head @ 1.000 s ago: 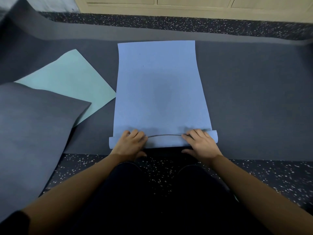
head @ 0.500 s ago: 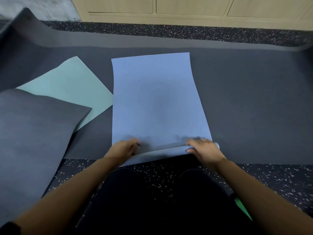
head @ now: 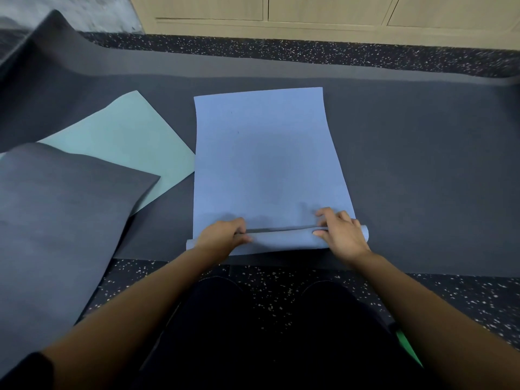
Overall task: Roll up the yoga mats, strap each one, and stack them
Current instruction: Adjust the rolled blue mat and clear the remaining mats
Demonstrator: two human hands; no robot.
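Where the wide dark grey floor covering (head: 422, 164) spreads out, the light blue rectangular foam yoga mat (head: 264, 164) lies flat on it, long axis running straight away from the person, only its near end turned into a thin crosswise roll (head: 281, 240). Left hand (head: 222, 239) and right hand (head: 340, 233) both curl around that roll, one toward each end, equally near. Unrolled length lies dead ahead of the knuckles; next push probably goes forward.

Black trousers (head: 253, 347), black sleeve (head: 25, 371)
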